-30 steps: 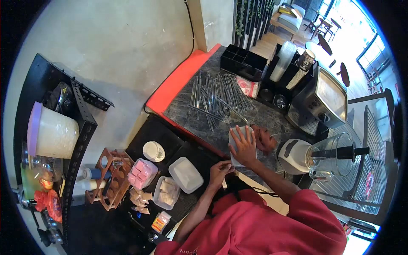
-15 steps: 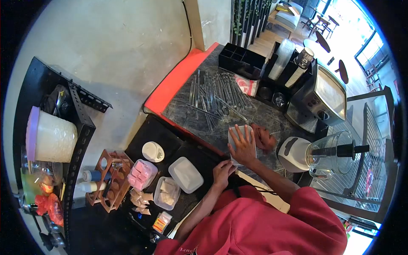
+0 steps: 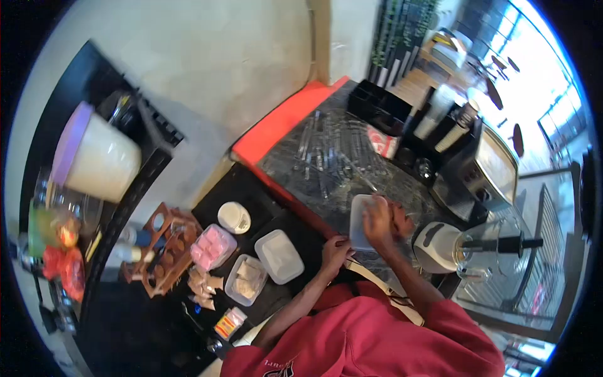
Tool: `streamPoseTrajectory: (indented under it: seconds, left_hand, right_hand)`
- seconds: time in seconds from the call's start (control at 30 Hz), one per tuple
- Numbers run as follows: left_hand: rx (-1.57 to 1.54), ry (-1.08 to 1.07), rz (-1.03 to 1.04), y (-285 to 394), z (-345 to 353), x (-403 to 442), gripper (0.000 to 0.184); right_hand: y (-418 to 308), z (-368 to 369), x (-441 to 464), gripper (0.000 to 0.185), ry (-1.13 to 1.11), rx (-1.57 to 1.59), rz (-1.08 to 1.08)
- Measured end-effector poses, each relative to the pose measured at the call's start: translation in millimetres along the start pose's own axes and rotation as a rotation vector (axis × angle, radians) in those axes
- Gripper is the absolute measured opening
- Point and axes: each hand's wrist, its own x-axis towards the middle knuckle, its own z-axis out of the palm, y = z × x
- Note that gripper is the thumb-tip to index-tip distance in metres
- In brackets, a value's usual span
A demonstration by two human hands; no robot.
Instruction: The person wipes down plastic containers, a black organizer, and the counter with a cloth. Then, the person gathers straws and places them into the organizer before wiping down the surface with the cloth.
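Note:
A clear rectangular plastic piece, a lid or a shallow container (image 3: 359, 221), lies at the near edge of the dark marbled counter. My right hand (image 3: 377, 225) is over its right side, smeared by motion, so its finger posture is unclear. My left hand (image 3: 335, 254) is at the near corner of the plastic piece with its fingers curled together; whatever they pinch, if anything, is hidden. A crumpled brown cloth (image 3: 401, 221) sits just right of my right hand.
Many clear straws (image 3: 336, 151) are spread over the counter. A blender (image 3: 440, 245) stands to the right, below a coffee machine (image 3: 487, 166). On the lower black surface are a white scale (image 3: 234, 217), a translucent tub (image 3: 279, 257), and a tub of pink packets (image 3: 212, 246).
My right hand has lifted from lying spread flat and shifted toward the plastic piece's right side, now blurred. My left hand stays near the corner. The whole view has shifted and turned slightly.

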Motion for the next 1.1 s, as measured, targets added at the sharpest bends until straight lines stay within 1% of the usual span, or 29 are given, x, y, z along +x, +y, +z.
streamPoseTrajectory:
  seconds: [0.07, 0.1, 0.13, 0.17, 0.23, 0.27, 0.33, 0.37, 0.43, 0.47, 0.5, 0.53, 0.57, 0.6, 0.63, 0.67, 0.7, 0.77, 0.8, 0.83, 0.87, 0.9, 0.97, 1.0, 1.03, 1.07, 1.1]
  left_hand:
    - [0.092, 0.047, 0.068, 1.5, -3.2, 3.5, 0.022]
    - [0.237, 0.054, 0.147, 20.4, 0.5, -8.8, 0.022]
    - [0.254, 0.056, 0.181, 17.0, -4.5, -4.6, 0.022]
    - [0.275, 0.049, 0.217, 11.6, -6.5, 2.5, 0.021]
    - [0.275, 0.051, 0.254, 11.8, -8.1, 3.0, 0.022]
    - [0.279, 0.046, 0.249, 12.5, -7.8, 4.4, 0.023]
    - [0.274, 0.042, 0.243, 8.3, -9.2, 7.4, 0.023]
    - [0.223, 0.029, 0.241, 7.1, -12.6, 9.7, 0.023]
    - [0.169, 0.011, 0.238, 6.2, -16.3, 10.4, 0.024]
    - [0.161, 0.016, 0.231, 5.7, -18.6, 10.9, 0.022]
    - [0.153, 0.014, 0.221, 5.7, -18.6, 10.0, 0.021]
    - [0.086, 0.012, 0.216, 4.5, -16.4, 7.1, 0.020]
    - [0.070, 0.005, 0.244, 4.2, -14.2, 5.6, 0.019]
    - [0.055, 0.001, 0.275, 3.2, -12.6, 5.6, 0.019]
    - [0.052, 0.013, 0.225, 12.0, -7.4, -0.4, 0.020]
    - [0.055, 0.007, 0.220, 10.4, -3.7, -0.5, 0.020]
    - [0.031, 0.004, 0.199, 8.8, -3.5, -0.4, 0.021]
    - [0.007, 0.016, 0.187, 11.0, -6.9, -0.2, 0.022]
    - [0.046, -0.007, 0.177, 12.3, -8.3, -1.1, 0.023]
    - [0.085, -0.030, 0.168, 14.0, -9.3, -1.3, 0.024]
    - [0.085, -0.021, 0.173, 15.5, -10.9, -2.1, 0.024]
    - [0.104, -0.028, 0.167, 17.1, -14.5, -3.6, 0.023]
    - [0.122, -0.015, 0.164, 18.0, -30.2, -9.7, 0.023]
    - [0.152, -0.067, 0.167, 19.7, -45.7, -14.6, 0.025]
    - [0.180, -0.116, 0.168, 22.1, -62.8, -22.0, 0.027]
    - [0.221, -0.061, 0.134, 37.4, -76.7, -41.9, 0.027]
    - [0.190, -0.035, 0.076, 39.7, -100.3, -55.2, 0.027]
  right_hand:
    - [-7.1, -24.6, 3.8, 0.046, -0.002, -0.027, 0.110]
    - [0.8, -23.2, -1.8, 0.048, -0.034, -0.114, 0.186]
    - [12.2, -19.5, -8.7, 0.049, -0.058, -0.205, 0.268]
    - [30.6, -11.5, -15.6, 0.052, -0.038, -0.093, 0.260]
    - [25.7, -12.3, -15.0, 0.057, -0.005, 0.139, 0.250]
    - [25.6, -13.8, -12.3, 0.057, -0.008, 0.141, 0.239]
    - [29.1, -20.0, -9.8, 0.045, -0.119, 0.134, 0.435]
    - [32.2, -22.7, -8.1, 0.045, -0.120, 0.133, 0.431]
    - [47.2, -27.7, -4.5, 0.028, -0.106, 0.110, 0.470]
    - [56.9, -29.6, -0.3, 0.028, -0.104, 0.102, 0.472]
    - [71.7, -31.0, 3.4, 0.023, 0.044, 0.059, 0.463]
    - [60.4, -46.2, 17.9, 0.018, 0.196, 0.010, 0.455]
    - [49.7, -68.0, 29.1, 0.019, 0.164, 0.081, 0.705]
    - [68.5, -71.3, 33.2, 0.019, 0.180, 0.066, 0.711]
    - [100.3, -66.1, 32.5, 0.023, 0.211, -0.027, 0.670]
    - [131.6, -57.1, 25.8, 0.027, 0.234, -0.114, 0.628]
    - [155.9, -46.1, 18.4, 0.027, 0.233, -0.112, 0.630]
    - [201.9, -16.7, 9.2, 0.032, 0.121, -0.193, 0.734]
    - [228.7, -1.4, -2.0, 0.032, 0.116, -0.185, 0.728]
    - [255.7, 12.5, -16.8, 0.034, 0.091, -0.314, 0.652]
    - [268.0, 20.9, -21.9, 0.036, 0.067, -0.441, 0.573]
    - [254.1, 18.8, -14.9, 0.036, 0.064, -0.433, 0.565]
    - [198.0, -0.3, 0.4, 0.026, 0.187, -0.628, 0.542]
    - [176.7, -6.0, 9.9, 0.026, 0.180, -0.613, 0.529]
    - [156.9, -11.0, 17.1, 0.025, 0.165, -0.304, 0.446]
    - [129.7, -15.9, 26.6, 0.025, 0.146, 0.006, 0.359]
    - [75.6, -29.8, 38.2, 0.026, -0.048, 0.059, 0.441]
